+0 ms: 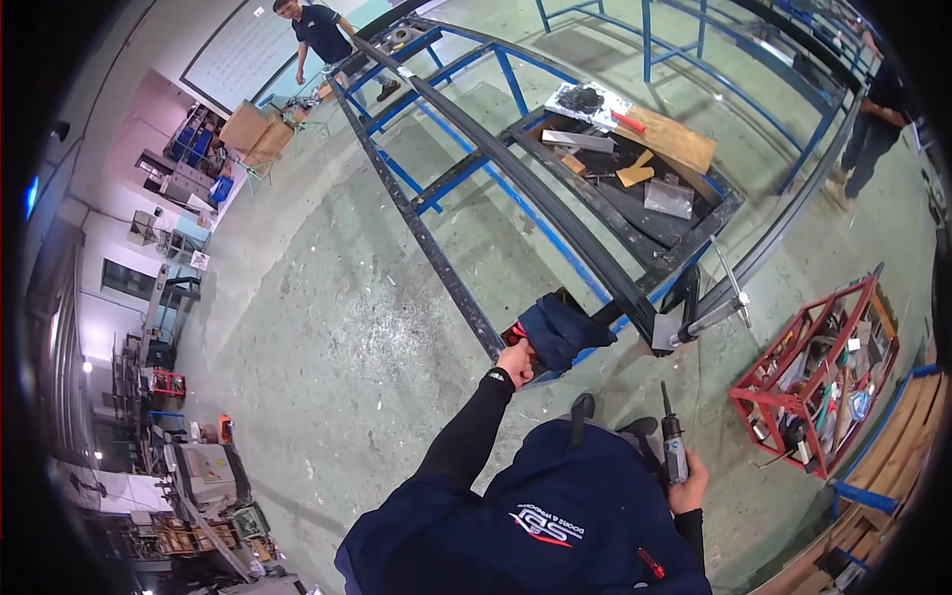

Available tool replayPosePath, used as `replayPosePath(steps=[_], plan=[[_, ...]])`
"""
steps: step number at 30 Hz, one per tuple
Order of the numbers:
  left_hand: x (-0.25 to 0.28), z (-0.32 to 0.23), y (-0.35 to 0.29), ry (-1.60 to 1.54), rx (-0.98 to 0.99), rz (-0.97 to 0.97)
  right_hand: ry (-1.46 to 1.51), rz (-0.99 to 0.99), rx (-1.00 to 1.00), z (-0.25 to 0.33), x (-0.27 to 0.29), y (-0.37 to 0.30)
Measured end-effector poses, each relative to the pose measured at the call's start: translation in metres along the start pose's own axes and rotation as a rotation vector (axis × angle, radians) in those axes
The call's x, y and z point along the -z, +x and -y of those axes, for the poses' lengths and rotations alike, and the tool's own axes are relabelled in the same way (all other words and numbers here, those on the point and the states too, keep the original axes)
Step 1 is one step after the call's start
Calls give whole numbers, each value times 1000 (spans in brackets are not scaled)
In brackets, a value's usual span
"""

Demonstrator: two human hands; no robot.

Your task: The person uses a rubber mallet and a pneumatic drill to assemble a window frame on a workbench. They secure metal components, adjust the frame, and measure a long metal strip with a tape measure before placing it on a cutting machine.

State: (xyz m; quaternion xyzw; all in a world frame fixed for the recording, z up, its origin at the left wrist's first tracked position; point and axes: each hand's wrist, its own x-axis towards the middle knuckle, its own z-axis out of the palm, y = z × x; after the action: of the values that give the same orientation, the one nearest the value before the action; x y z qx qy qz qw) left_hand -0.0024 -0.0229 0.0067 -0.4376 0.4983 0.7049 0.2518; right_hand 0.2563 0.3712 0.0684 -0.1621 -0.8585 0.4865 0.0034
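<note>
Head camera view: at upper left, a co-worker (322, 32) in dark clothes stands by the far end of a black-topped blue metal frame (443, 266), which runs down toward the centre of the picture. At the frame's near corner, just below centre, the wearer's left hand (517, 363) meets the edge of a bundled dark blue cloth (561, 332); its fingers curl in beside a small red piece, though whether they are closed on cloth, red piece or nothing cannot be told. Right of the cloth, a long dark profile (589, 253) lies along the frame and ends near a second, curving dark profile (712, 313). Lower right of centre, a grey power tool (675, 451) points its long dark bit up the frame, firmly wrapped by the right hand (689, 484), its fingers around the body. What looks like a slim metal clamp (732, 275) crosses the second profile. As far as can be judged, laying out the profiles is done, while any work with the tool is not under way: its bit stands apart from both. Whether their corner is already fastened is too small to tell. At far right sits a red metal rack (771, 396) of assorted items.
</note>
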Motion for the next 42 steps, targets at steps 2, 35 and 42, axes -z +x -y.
replayPosePath(steps=[2,35,42], plan=[[0,2,-18,-109,-50,-114,96,37,-45,33,-4,8],[-83,-24,-152,-42,-113,879,195,160,145,166,-14,11],[-84,-28,-145,56,-118,924,197,128,115,167,-14,8]])
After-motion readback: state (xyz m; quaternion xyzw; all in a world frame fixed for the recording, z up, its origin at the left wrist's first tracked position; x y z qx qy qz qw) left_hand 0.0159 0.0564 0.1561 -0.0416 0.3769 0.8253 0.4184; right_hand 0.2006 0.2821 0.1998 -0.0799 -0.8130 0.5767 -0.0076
